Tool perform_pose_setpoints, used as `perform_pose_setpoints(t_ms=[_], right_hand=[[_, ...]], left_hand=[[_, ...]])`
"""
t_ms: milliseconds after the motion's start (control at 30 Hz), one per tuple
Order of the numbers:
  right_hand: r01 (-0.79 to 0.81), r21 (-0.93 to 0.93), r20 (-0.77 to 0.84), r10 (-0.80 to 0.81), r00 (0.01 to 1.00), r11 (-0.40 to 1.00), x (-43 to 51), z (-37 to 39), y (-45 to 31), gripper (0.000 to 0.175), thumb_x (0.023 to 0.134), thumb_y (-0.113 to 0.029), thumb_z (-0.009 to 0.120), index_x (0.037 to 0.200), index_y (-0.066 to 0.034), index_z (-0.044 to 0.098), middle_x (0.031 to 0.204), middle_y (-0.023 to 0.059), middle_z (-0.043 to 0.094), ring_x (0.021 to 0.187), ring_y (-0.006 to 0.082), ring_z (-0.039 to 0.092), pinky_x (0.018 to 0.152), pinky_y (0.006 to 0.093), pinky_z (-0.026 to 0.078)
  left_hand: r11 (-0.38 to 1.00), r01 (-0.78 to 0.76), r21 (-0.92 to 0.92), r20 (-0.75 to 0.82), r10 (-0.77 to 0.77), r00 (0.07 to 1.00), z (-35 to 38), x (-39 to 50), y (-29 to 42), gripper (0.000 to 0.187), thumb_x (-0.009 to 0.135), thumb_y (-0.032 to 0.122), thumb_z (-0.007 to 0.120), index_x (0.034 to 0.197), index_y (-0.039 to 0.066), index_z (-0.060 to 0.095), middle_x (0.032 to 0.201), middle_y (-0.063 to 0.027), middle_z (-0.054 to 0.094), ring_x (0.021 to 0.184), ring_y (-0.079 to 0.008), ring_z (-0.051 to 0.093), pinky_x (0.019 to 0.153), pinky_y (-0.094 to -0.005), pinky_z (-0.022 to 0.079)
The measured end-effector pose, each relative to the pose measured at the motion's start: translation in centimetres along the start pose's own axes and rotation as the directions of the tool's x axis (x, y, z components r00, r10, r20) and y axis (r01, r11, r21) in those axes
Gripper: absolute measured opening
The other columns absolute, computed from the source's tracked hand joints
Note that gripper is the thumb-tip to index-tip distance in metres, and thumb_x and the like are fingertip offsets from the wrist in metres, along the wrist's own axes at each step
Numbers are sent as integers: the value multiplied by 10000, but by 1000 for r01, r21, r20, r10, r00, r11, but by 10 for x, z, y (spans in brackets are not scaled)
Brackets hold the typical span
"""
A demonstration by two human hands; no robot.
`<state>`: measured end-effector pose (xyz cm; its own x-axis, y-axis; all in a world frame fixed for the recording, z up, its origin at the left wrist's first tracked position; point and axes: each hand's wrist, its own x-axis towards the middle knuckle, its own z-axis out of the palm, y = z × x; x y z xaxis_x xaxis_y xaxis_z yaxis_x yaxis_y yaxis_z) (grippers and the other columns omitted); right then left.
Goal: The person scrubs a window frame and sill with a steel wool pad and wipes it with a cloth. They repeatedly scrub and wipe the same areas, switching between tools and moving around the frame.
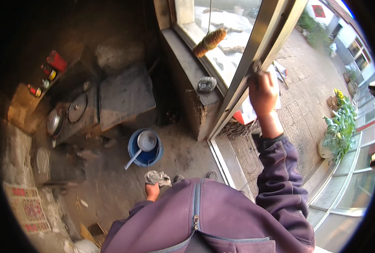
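My right hand is raised against the upright metal frame of a door or window. It grips a dark, rough scouring pad, pressed to or very near the metal; the fingers partly hide it. Low in front of my body, my left hand holds a crumpled, greyish cloth. On the sill beside the frame lies a steel wool scourer. A brown, rough cylindrical object hangs on a cord before the window pane.
A blue bucket with a ladle across it stands on the floor. Behind are a dark stove top, lidded pots and bottles on a ledge. A metal floor track borders the paved yard with potted plants.
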<state>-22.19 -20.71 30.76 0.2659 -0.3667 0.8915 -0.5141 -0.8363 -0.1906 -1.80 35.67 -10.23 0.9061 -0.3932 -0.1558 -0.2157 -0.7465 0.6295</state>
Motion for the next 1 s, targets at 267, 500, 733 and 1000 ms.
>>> perform_pose_setpoints(t_ms=[267,500,733,1000], right_hand=[[-180,211,303,111,946,961,-114,3,14,205,848,21,712,1035,-64,704,928,135,691,836,352,688,788,417,565],[-320,212,102,305,947,923,-134,53,47,155,930,-52,736,1085,-66,731,875,104,719,752,214,696,728,343,564],[-755,-65,431,701,568,652,-225,50,37,265,910,-165,732,1133,-23,731,995,228,768,849,264,754,798,360,570],[-760,208,199,734,649,616,-224,118,-6,178,951,-132,722,1104,-40,725,956,129,785,815,211,742,784,342,573]], left_hand=[[995,83,-63,-97,-89,991,34,-44,22,287,831,277,773,944,15,761,962,-233,753,941,-459,703,798,-514,544],[980,197,24,1,-197,980,26,-94,3,292,846,254,767,1043,40,776,1066,-230,757,1020,-454,698,840,-511,550],[988,152,21,151,-153,977,5,-89,-15,335,838,258,769,1106,57,772,1128,-224,754,1067,-445,693,878,-493,548],[982,147,-114,248,-115,962,4,-62,-68,333,843,243,779,1099,31,761,1099,-233,755,1053,-461,690,881,-490,546]])
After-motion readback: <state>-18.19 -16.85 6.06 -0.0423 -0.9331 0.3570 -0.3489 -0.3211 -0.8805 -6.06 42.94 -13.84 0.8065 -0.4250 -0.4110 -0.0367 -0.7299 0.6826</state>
